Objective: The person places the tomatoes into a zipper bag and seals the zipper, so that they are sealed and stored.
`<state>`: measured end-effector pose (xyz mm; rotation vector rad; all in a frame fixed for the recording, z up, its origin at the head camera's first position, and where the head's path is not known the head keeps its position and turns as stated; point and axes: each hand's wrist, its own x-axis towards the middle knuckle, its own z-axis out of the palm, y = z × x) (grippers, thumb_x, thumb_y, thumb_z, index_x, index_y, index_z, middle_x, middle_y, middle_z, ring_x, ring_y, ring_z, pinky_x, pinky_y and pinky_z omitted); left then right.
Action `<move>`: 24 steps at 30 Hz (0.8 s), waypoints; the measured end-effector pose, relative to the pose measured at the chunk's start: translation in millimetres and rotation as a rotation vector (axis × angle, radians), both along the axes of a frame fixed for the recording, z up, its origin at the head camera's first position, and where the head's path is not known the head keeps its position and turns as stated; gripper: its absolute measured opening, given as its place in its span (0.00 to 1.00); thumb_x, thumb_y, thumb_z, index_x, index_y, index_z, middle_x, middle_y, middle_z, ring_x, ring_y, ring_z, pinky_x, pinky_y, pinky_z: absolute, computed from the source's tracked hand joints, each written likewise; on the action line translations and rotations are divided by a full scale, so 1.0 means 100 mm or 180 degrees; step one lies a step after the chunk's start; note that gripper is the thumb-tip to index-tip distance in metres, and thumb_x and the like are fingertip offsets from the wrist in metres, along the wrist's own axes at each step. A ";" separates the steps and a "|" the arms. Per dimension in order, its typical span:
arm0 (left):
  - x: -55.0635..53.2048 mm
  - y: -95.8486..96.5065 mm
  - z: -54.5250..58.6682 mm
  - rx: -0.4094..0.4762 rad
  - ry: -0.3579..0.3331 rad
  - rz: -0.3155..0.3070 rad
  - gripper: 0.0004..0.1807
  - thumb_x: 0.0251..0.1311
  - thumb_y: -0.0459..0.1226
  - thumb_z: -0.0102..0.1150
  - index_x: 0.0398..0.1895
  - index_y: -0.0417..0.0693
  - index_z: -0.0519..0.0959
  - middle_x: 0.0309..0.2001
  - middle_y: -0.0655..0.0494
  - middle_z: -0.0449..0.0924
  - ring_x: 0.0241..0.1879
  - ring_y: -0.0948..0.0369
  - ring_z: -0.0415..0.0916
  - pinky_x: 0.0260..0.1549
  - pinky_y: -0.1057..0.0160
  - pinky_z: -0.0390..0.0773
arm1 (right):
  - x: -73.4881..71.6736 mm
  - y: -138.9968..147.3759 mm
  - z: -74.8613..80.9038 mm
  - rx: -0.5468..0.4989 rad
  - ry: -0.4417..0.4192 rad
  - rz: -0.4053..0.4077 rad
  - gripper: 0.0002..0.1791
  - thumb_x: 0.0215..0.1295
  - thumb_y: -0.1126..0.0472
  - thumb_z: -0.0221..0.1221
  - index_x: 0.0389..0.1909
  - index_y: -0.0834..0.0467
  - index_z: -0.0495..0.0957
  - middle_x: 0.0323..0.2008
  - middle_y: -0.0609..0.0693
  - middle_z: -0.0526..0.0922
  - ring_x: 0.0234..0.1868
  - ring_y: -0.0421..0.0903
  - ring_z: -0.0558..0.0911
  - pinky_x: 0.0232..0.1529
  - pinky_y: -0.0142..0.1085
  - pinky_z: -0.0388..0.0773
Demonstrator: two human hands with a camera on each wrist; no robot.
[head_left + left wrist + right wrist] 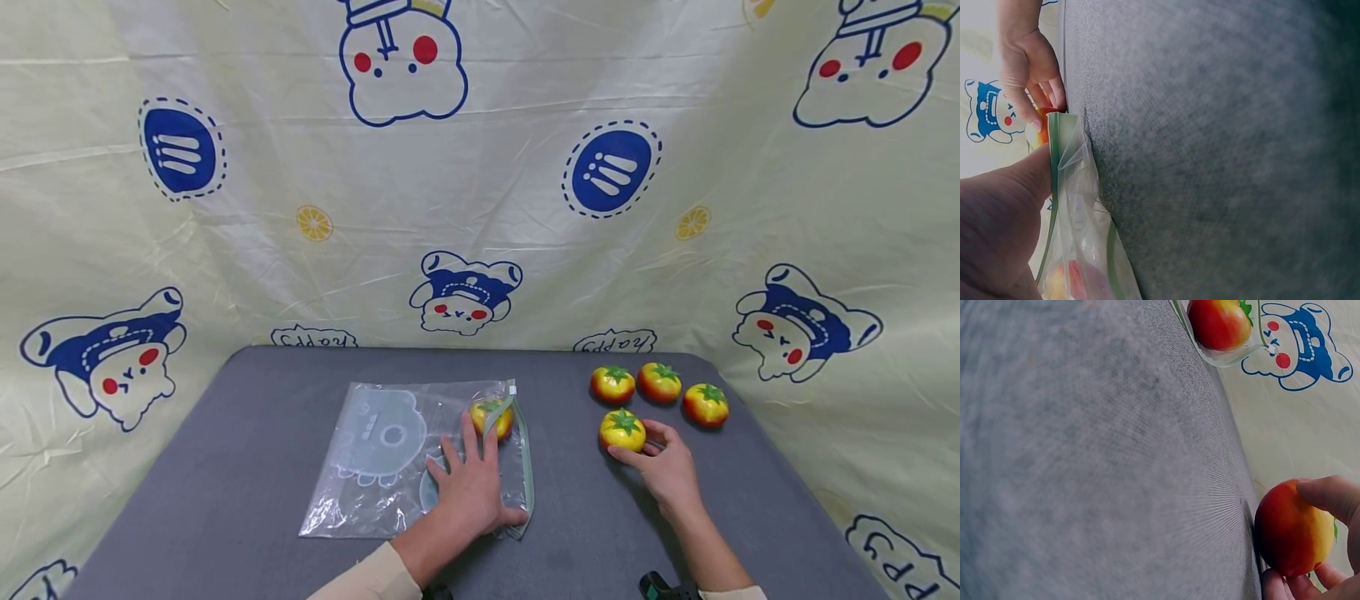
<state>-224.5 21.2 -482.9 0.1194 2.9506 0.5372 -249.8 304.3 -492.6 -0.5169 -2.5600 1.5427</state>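
A clear zip bag point(382, 500) with a green-edged opening on its right lies flat on the grey table. One red-and-yellow tomato point(491, 417) with a green leafy top sits inside, near that opening. My left hand point(468, 492) rests across the bag with straight, spread fingers; its thumb is by the green zip edge point(1054, 156). To the right, my right hand point(670, 468) holds another tomato point(622, 431) between thumb and fingers. The right wrist view shows the thumb on top of this tomato point(1291, 528) and fingers beneath it.
Behind my right hand, three more tomatoes stand close together: one at left point(612, 385), one in the middle point(659, 383), one at right point(705, 406). A printed pale curtain point(510, 183) hangs behind the grey table point(247, 433) and along its sides.
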 end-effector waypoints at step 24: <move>-0.03 0.01 0.00 -0.0013 -0.0044 -0.0019 0.73 0.31 0.67 0.82 0.80 0.53 0.53 0.84 0.40 0.31 0.77 0.29 0.47 0.67 0.23 0.55 | 0.02 -0.17 0.03 -0.0171 0.0043 0.0311 0.48 0.57 0.54 0.76 0.75 0.60 0.62 0.70 0.63 0.67 0.69 0.60 0.71 0.55 0.26 0.73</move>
